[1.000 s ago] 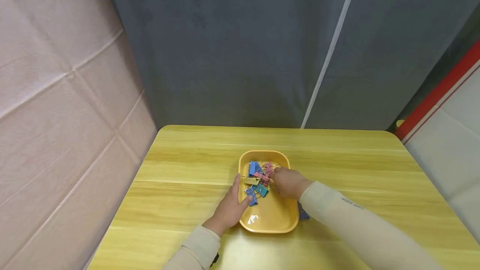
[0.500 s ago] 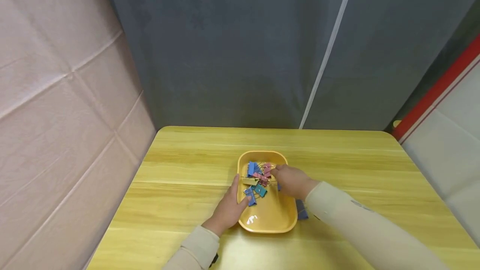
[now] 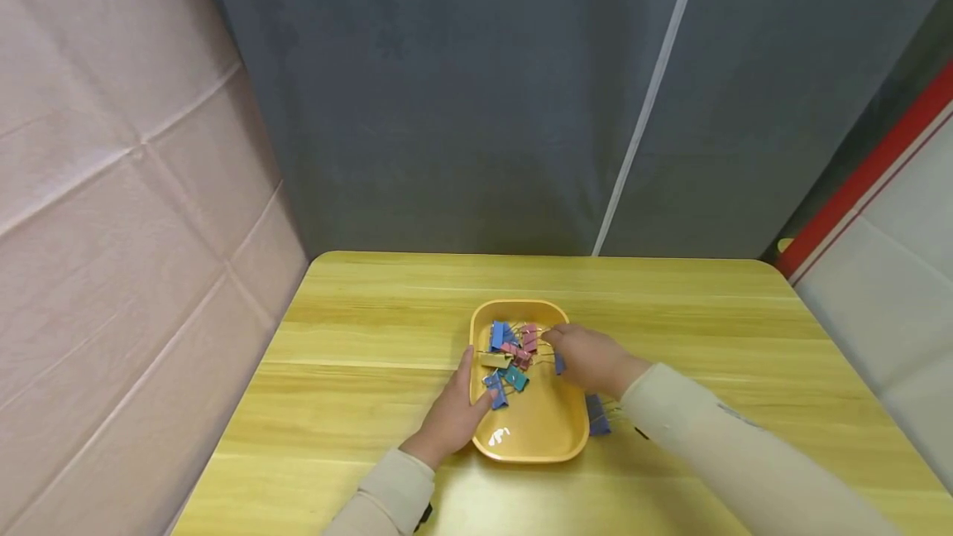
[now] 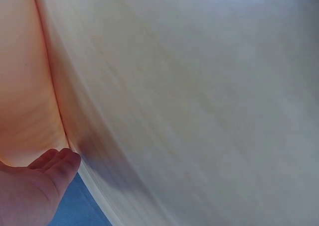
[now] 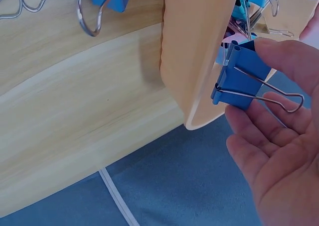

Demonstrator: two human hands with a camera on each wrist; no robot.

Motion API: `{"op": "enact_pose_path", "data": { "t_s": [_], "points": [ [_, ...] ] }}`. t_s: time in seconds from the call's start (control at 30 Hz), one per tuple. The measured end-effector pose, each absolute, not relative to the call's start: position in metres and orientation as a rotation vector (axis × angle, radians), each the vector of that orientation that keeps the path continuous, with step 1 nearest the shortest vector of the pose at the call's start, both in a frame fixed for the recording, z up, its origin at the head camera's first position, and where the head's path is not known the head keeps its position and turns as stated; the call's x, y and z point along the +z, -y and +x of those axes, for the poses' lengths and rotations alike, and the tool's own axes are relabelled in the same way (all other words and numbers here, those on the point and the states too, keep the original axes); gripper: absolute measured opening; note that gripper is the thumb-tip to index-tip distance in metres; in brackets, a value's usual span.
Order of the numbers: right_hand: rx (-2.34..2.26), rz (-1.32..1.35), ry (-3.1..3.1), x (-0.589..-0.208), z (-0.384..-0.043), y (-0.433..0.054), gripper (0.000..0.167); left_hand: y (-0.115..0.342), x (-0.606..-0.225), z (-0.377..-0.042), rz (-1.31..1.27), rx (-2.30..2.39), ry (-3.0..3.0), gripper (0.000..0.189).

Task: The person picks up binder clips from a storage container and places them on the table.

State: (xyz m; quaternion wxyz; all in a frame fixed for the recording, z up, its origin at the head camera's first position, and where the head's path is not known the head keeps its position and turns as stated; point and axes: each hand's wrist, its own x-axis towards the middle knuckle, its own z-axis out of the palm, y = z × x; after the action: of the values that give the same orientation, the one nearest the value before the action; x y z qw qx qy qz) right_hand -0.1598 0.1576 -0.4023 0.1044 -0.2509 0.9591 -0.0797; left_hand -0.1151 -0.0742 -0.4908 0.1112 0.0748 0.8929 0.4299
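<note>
A yellow tray (image 3: 532, 437) stands on the table, with several binder clips in blue, pink, yellow and teal heaped in its far left part. At its left side my left hand (image 3: 452, 418) grips the wall, thumb over the rim and fingers outside. In the left wrist view the fingertips (image 4: 67, 161) lie along the tray's outer wall (image 4: 25, 86). My right hand (image 3: 591, 361) is over the tray's right rim. The right wrist view shows it pinching a blue binder clip (image 5: 244, 76) between thumb and fingers, wire handles toward the palm.
Another blue binder clip (image 3: 597, 415) lies on the wooden table (image 3: 357, 337) just outside the tray's right side, under the right forearm. A dark curtain (image 3: 447, 106) hangs behind the table, and a pale cloth wall (image 3: 134, 271) stands at the left.
My right hand has drawn slightly right, away from the heaped clips, and more of the blue binder clip shows beneath it. The left hand keeps its hold on the tray.
</note>
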Motion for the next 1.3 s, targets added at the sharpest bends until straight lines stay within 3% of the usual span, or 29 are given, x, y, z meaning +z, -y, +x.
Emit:
{"op": "enact_pose_path", "data": {
  "t_s": [1.3],
  "points": [
    [-0.324,-0.660,-2.936,-0.394,-0.142,-0.220,0.059,0.076,-0.491,-0.116,0.211,1.269,-2.625,0.081]
  ]
}}
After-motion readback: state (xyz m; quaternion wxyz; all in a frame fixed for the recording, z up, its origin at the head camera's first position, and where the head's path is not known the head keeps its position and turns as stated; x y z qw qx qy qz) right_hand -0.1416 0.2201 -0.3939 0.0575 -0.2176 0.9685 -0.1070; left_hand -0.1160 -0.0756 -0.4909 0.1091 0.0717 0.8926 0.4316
